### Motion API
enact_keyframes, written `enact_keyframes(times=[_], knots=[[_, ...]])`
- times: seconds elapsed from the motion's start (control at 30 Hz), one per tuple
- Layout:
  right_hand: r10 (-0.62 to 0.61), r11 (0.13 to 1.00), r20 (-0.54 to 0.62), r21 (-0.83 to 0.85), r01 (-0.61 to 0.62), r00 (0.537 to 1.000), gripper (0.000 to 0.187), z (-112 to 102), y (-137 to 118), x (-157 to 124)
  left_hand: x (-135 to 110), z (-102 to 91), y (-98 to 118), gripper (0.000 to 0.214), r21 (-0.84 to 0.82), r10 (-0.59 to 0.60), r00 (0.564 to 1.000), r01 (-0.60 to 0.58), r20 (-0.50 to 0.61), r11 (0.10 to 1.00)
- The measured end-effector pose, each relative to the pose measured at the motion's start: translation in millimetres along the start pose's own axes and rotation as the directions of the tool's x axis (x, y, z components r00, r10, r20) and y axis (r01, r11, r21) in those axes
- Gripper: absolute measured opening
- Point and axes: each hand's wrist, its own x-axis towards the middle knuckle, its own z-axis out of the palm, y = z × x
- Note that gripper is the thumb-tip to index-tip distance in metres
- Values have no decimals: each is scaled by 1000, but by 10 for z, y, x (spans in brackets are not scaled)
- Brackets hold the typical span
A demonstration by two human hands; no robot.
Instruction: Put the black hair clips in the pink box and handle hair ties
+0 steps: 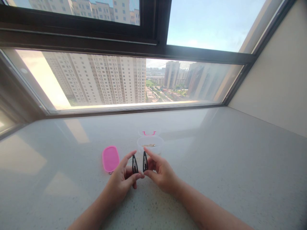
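My left hand (pixel 123 177) grips a black snap hair clip (pixel 134 164) between thumb and forefinger, its narrow end up. A second black snap hair clip (pixel 145 162) is pinched the same way in my right hand (pixel 163 172). The two clips stand upright side by side, a small gap between them. Just beyond my fingertips is a clear plastic box (pixel 161 144) with a pink handle (pixel 149 134) at its far side. Small gold-coloured pieces (pixel 150 145) lie in it, too small to name. Left of my left hand rests a pink lid (pixel 110 158).
A speckled white counter (pixel 216 166) spreads under everything. Behind it runs a dark window frame (pixel 203 56), with tall buildings outside. A plain wall (pixel 275 73) borders the counter on the right. A small dark ring (pixel 110 173) shows at the lid's near edge.
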Motion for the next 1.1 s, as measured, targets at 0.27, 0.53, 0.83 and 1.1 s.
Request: enact_keyframes(times=[0.27,0.53,0.83,1.1], knots=[[-12,999,-16,51,13,1000,77,14,18,-1,5,11,5,81,-9,0,1000,0,3,1000],[1,999,-25,36,0,1000,67,14,-22,2,24,14,-21,82,-13,-5,1000,5,-1,1000],[28,996,-57,88,-23,998,73,11,21,27,14,-23,-14,79,39,6,1000,-6,5,999],[22,989,-38,146,-16,999,73,3,14,33,23,-27,-31,74,114,20,1000,-18,-15,993]])
